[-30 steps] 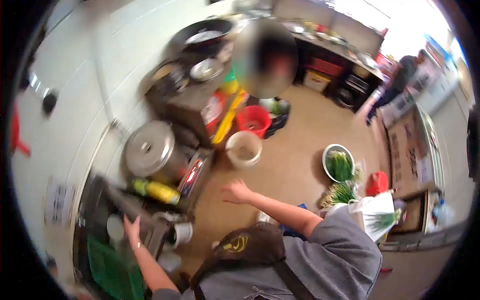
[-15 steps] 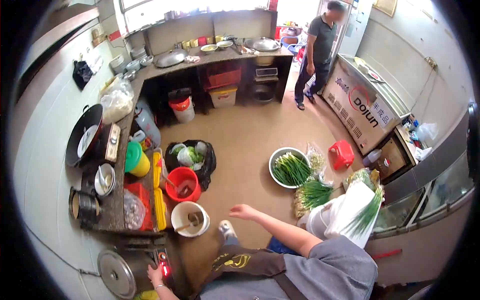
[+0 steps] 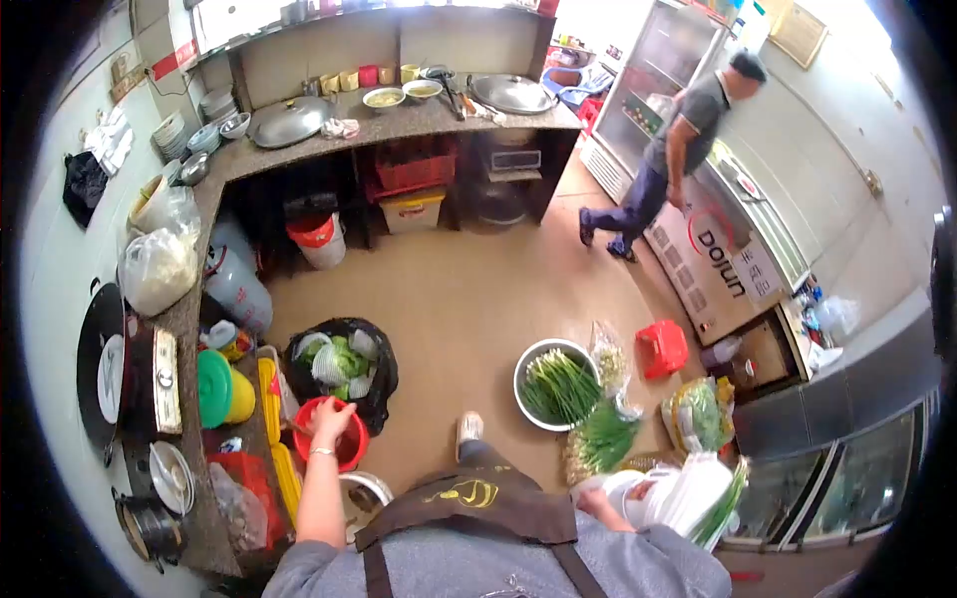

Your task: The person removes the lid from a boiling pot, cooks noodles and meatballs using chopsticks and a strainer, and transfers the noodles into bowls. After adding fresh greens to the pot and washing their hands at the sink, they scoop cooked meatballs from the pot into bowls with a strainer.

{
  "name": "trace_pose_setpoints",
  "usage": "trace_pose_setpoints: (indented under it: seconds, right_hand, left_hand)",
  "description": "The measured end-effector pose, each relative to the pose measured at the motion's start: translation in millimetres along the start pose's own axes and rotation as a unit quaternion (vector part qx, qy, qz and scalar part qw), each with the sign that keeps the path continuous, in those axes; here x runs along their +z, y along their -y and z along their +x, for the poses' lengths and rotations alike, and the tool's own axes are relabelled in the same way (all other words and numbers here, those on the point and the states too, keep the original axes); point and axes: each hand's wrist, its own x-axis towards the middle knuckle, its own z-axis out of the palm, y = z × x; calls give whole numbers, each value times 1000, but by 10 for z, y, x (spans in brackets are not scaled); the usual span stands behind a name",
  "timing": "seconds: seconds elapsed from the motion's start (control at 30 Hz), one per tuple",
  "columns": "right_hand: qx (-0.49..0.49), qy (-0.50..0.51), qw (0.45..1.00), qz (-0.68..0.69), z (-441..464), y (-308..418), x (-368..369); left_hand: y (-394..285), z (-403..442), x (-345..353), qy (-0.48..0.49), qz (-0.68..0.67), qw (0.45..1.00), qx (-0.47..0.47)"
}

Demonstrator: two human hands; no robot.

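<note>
My left hand (image 3: 329, 423) is over the red bucket (image 3: 353, 450) on the floor, fingers near its rim. A short brownish handle shows beside the hand; whether the fingers grip it is unclear. Partly behind my left arm and apron stands a white bucket (image 3: 377, 486). Low on the right, my right hand (image 3: 595, 501) is beside a white container (image 3: 624, 488), its fingers too small and blurred to read. Next to it, a white plastic bag (image 3: 683, 493) has green scallions (image 3: 720, 516) by it. More scallions lie in a metal basin (image 3: 520, 387) and in a bundle (image 3: 606, 439) on the floor.
A black bag of cabbages (image 3: 344, 367) sits beyond the red bucket. The counter (image 3: 224, 399) runs along the left with a wok (image 3: 100, 364). A red stool (image 3: 662, 349) stands right, before a chest freezer (image 3: 713, 254). A co-worker (image 3: 678, 149) walks beside it.
My left hand has moved from the pot at lower left to the red bucket. My right hand has swung back to the right. The view has shifted, and the co-worker has moved beside the freezer.
</note>
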Motion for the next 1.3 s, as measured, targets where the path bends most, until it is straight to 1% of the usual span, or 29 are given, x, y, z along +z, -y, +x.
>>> trace_pose_setpoints:
  seconds: [0.03,0.1,0.13,0.17,0.2,0.23,0.27,0.3,0.33,0.37,0.4,0.43,0.47,0.5,0.53,0.57,0.63,0.7,0.73,0.77,0.83,0.87,0.93,1.03,1.07,1.1,1.17,1.27,1.3]
  right_hand:
    - [-94,-281,941,-166,845,-676,-1209]
    - [-5,-314,922,-224,1059,-384,-657]
    - [1,-307,923,-231,1265,-146,-445]
    - [-3,-292,928,-231,1558,182,-254]
    - [-17,-272,935,-228,1907,589,-70]
    - [-38,-250,942,-221,2301,1045,40]
    - [-63,-229,948,-211,2703,1493,139]
    - [-110,-207,960,-155,3231,1861,135]
    - [-112,-163,879,-434,3215,2722,687]
    - [-110,-129,641,-749,3450,3440,1227]
    - [-83,-123,548,-823,3853,3911,1326]
    - [-324,-227,531,-749,4309,4241,1332]
    - [-196,-224,729,-616,4460,4867,1650]
    - [-211,-252,710,-623,4724,5341,1899]
    - [-179,-247,742,-596,4677,5876,2471]
    - [-233,-251,772,-535,5041,6198,2533]
    - [-284,-258,801,-459,5554,6703,2829]
    - [-224,-240,880,-343,5806,7184,3242]
    - [-205,-248,888,-328,6010,7295,3334]
    - [-199,-254,887,-330,6137,7411,3442]
    - [-250,-246,876,-331,6460,7911,3701]
    - [-244,-250,876,-332,6590,8211,3748]
    - [-312,-246,842,-364,6921,8759,3878]
    - [-433,-255,776,-381,7441,9641,4260]
    - [-488,-236,766,-345,7660,9935,4445]
    - [-493,-278,694,-445,7802,10274,4596]
    - [-567,-305,585,-492,8198,10845,4818]
    - [-541,-328,530,-564,8582,11423,5064]
    - [-475,-324,550,-606,8655,11568,5120]
  left_hand:
    - [-439,256,-19,-29,202,977,54]
    - [-843,1099,334,44,-33,992,112]
    - [-1095,1386,444,123,-185,973,63]
    - [-1236,1738,623,140,-210,966,53]
    - [-1638,1776,476,119,-40,991,41]
    - [-1994,1740,279,102,141,985,21]
    - [-2029,1978,363,116,134,984,28]
    - [-1772,2423,676,138,3,989,60]
    - [-1753,2686,788,155,-98,982,34]
    - [-1741,2877,812,174,-198,965,4]
    - [-1690,3039,772,137,-171,975,-20]
    - [-1715,3159,737,103,-145,983,-42]
    - [-2160,3053,269,62,-53,995,-58]
    - [-1906,3334,441,36,-76,995,-59]
    - [-1642,3598,628,34,-141,986,-86]
    - [-1545,3818,704,49,-222,961,-157]
    - [-1811,4236,488,99,-115,967,-204]
    - [-2231,4715,272,115,81,972,-190]
    - [-2006,5188,577,92,5,984,-151]
    - [-2448,5471,323,156,-136,971,-122]
    - [-2661,6380,636,115,-200,970,-79]
    - [-2978,6629,617,120,-199,969,-83]
    - [-4062,7150,320,113,1,993,46]
    - [-5197,7886,291,186,-157,962,124]
    - [-5532,8093,262,184,-155,963,124]
    - [-5861,8206,209,180,-182,956,141]
    - [-6327,8267,129,145,-235,947,166]
    - [-6325,8352,444,109,-287,949,76]
    - [-6180,8362,618,111,-299,947,39]
